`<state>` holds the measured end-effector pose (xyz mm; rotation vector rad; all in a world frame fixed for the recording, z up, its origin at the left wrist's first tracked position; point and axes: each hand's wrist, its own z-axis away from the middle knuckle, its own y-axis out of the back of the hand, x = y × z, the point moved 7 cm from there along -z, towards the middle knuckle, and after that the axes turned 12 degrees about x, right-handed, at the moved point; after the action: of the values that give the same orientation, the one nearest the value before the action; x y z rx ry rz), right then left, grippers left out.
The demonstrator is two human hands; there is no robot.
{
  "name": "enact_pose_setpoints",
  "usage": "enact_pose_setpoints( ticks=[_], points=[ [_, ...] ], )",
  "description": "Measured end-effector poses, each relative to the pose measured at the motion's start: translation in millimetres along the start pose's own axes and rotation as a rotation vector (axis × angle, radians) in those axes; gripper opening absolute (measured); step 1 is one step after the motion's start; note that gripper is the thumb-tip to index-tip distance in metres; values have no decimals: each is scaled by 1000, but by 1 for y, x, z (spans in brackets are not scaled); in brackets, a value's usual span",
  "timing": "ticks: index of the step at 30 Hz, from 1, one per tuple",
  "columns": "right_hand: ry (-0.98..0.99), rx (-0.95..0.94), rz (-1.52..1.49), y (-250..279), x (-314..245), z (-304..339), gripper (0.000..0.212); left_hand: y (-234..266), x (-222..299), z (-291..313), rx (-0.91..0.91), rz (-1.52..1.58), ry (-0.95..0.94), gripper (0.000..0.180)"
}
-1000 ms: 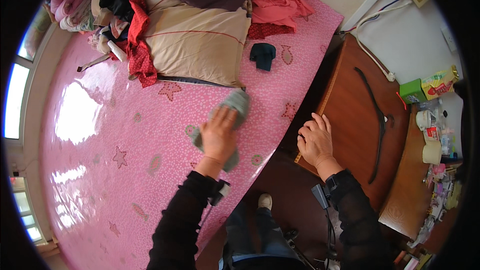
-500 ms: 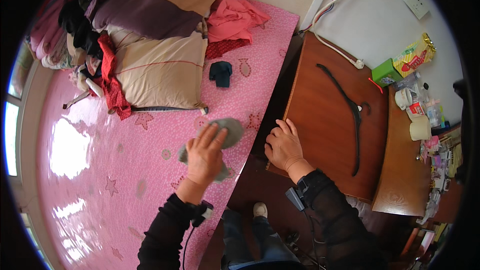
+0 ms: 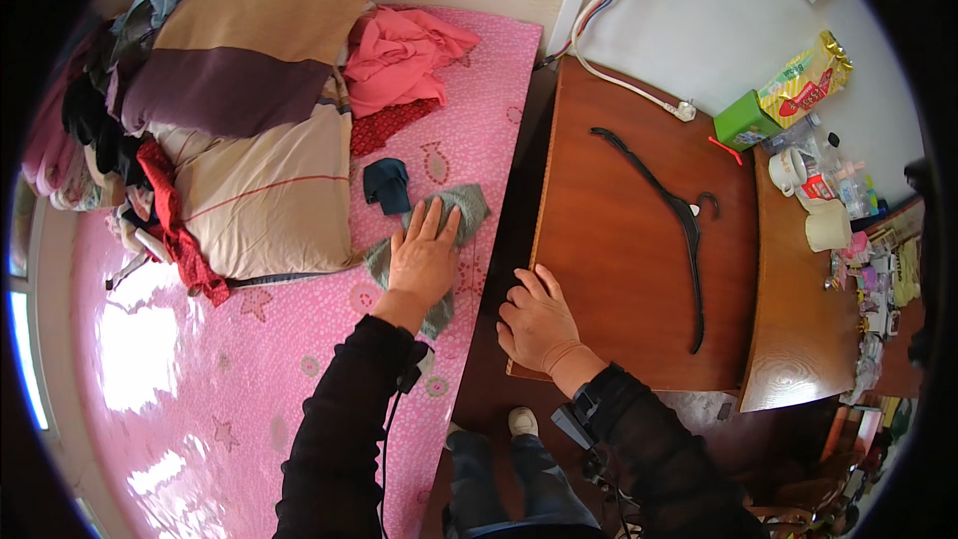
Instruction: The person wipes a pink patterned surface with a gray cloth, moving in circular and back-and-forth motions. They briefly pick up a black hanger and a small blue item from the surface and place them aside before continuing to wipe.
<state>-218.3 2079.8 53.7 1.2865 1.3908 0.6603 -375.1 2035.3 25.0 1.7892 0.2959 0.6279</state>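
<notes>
My left hand [image 3: 422,262] lies flat with its fingers spread on a grey-green cloth [image 3: 464,208], pressing it against the pink patterned bed cover [image 3: 329,419]. Parts of the cloth show on both sides of the hand and below the wrist. Just beyond the fingers sits a small folded dark teal cloth [image 3: 386,186], apart from the hand. My right hand [image 3: 539,324] rests at the left edge of the brown wooden tabletop [image 3: 619,269], fingers slightly bent and apart, holding nothing. A black clothes hanger [image 3: 671,202] lies farther right on that tabletop.
Pillows [image 3: 274,215], a coral garment [image 3: 399,60] and a red patterned cloth [image 3: 175,215] are heaped at the bed's far left. A white plug [image 3: 683,111] lies at the tabletop's back. Along the right stand a green box [image 3: 743,122], a mug [image 3: 787,172] and a paper roll [image 3: 828,228].
My left hand and the grey-green cloth have moved farther up the bed, closer to the dark teal cloth. My right hand stays at the tabletop's edge. The whole view has shifted.
</notes>
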Motion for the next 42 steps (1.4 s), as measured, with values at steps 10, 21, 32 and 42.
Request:
enact_pose_setpoints(
  ticks=[10, 21, 32, 42],
  points=[
    [-30, -77, 31, -3, 3, -1, 17, -27, 18, -75, -24, -52, -71, 55],
    [12, -32, 70, -2, -2, -1, 16, -21, 35, -42, 17, -59, -238, 44],
    [51, 58, 73, 0, -5, 2, 16, 14, 47, 112, -18, -6, -344, 31],
    [148, 89, 159, -6, -7, 8, 24, 78, 24, 269, 84, 507, 262, 43]
  ],
)
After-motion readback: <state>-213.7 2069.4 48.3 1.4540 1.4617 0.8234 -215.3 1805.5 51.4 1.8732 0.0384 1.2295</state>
